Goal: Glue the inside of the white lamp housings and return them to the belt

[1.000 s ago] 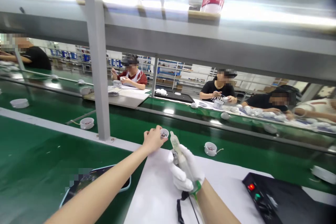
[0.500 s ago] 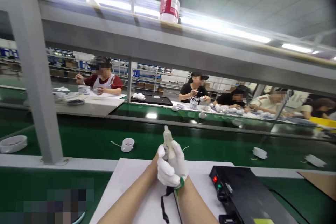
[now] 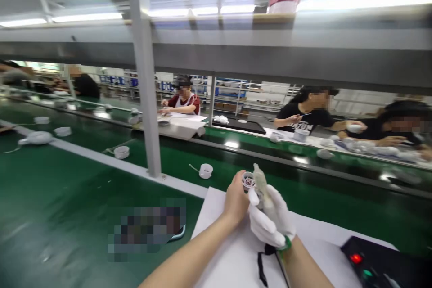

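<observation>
My bare left hand (image 3: pixel 236 200) is closed around a small white round part (image 3: pixel 249 181), held up over the white mat (image 3: pixel 219 243). Right beside it, my white-gloved right hand (image 3: pixel 270 220) grips a pale translucent syringe-like dispenser (image 3: pixel 260 180) with its tip pointing up next to the part. A black strap and a thin cable hang from the right wrist. Both hands touch each other above the mat's far edge.
A black control box (image 3: pixel 388 265) with a red light sits at the right. A grey post (image 3: pixel 146 81) rises left of my hands. Several white round parts (image 3: pixel 205 171) lie on the green conveyor belt (image 3: pixel 84 144). People work at the bench across the belt.
The view has swung back to the left. My left hand, hidden behind the right half a second ago, now shows beside it, holding the small white part against the dispenser.
</observation>
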Demonstrator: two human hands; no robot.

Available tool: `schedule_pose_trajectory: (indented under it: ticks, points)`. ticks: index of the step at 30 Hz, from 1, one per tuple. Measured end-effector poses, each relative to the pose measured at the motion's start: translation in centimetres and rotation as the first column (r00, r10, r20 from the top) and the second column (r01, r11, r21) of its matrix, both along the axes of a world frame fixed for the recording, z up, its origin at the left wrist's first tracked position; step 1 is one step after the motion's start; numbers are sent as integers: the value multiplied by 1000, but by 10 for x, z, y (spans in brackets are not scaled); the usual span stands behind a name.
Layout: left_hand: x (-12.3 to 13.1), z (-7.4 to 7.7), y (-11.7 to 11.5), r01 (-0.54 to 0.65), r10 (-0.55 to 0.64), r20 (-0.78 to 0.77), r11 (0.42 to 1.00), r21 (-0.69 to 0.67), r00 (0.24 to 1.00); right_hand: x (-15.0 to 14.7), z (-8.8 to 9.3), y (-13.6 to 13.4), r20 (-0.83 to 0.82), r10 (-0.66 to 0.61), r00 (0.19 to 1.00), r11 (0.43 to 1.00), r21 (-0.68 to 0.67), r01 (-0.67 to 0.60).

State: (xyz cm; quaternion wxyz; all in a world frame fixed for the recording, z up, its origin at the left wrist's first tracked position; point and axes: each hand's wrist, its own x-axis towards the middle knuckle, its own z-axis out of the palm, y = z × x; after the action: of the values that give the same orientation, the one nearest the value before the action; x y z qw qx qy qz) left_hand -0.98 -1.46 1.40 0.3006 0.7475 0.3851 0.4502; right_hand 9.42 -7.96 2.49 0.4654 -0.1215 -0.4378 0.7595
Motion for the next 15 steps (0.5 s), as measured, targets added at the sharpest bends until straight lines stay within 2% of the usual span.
schedule_pose_trajectory:
  ticks: [3,7,9,13,15]
  points:
    - [-33,0,-8,-85,95,99,991,-100,991,-11,0,-7,-33,106,994,994,-29,-107]
    - [-74,3,-30,-39,53,162,995,-89,985,-29,0,-12,19,227,974,968,-119,-223]
    - [-90,5,-43,-24,32,157,998,-50,987,-36,0,-13,113,198,974,970,-168,-178]
    - [-105,6,-60,-52,56,149,998,-32,987,-40,-1,-16,256,28,966,983,-181,19]
    - [-106,6,-61,-71,73,152,997,-18,986,-39,-2,-17,282,31,959,981,-193,25]
